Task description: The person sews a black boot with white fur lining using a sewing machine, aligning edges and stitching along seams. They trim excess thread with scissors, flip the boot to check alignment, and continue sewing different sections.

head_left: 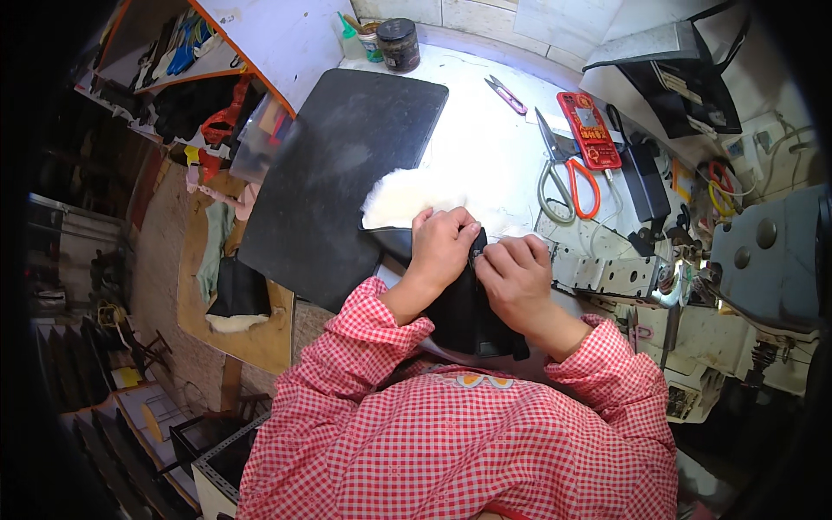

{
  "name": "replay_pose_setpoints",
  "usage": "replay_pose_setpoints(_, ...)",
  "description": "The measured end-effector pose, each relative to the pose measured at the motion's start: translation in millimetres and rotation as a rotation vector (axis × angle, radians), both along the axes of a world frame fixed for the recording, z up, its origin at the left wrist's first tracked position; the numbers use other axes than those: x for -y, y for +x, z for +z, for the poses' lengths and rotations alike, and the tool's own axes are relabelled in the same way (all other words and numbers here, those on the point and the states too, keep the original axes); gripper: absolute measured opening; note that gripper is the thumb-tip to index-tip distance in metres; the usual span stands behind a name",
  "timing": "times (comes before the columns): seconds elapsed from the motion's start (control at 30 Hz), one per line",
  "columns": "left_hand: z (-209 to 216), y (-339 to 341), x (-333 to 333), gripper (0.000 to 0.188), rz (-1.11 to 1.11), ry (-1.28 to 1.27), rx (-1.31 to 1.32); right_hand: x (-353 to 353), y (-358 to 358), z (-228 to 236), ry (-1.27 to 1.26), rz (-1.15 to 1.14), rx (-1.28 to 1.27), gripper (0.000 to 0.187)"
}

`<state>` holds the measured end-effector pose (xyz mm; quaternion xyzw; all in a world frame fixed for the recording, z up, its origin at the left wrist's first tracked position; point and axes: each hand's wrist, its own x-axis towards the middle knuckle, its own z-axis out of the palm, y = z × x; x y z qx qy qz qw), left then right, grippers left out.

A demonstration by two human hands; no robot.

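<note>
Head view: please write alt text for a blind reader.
The left hand and right hand pinch black material with white fleece, close together over a white table. A black mat lies to the left; scissors, pink snips and a red phone lie beyond, with a grey machine at right.

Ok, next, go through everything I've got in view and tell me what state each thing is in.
Left hand: fingers closed on the black piece
Right hand: fingers closed on it too
Black piece: held, white fleece showing
Large scissors: lying down, handles spread
Pink snips: lying down, blade gap unclear
Red phone: lying down
Jar: standing, lid on
Black mat: lying flat
Sewing machine: cannot tell if running
</note>
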<state>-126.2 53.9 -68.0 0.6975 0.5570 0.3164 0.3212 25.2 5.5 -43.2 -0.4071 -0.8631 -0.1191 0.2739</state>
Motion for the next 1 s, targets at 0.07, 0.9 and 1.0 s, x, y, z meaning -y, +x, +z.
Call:
replay_pose_setpoints(0.07,1,1,0,0.015,0.002,0.033,-0.02,4,2,3,-0.004,0.001,-0.009,0.013)
replay_pose_setpoints(0.9,0,12,-5,0.017,-0.108,0.284,-0.404,18,13,23,-0.376,0.152,0.044,0.006)
replay_pose_setpoints(1.0,-13,6,-7,0.012,-0.084,0.412,-0.431,55,9,35,-0.655,0.236,0.051,0.01)
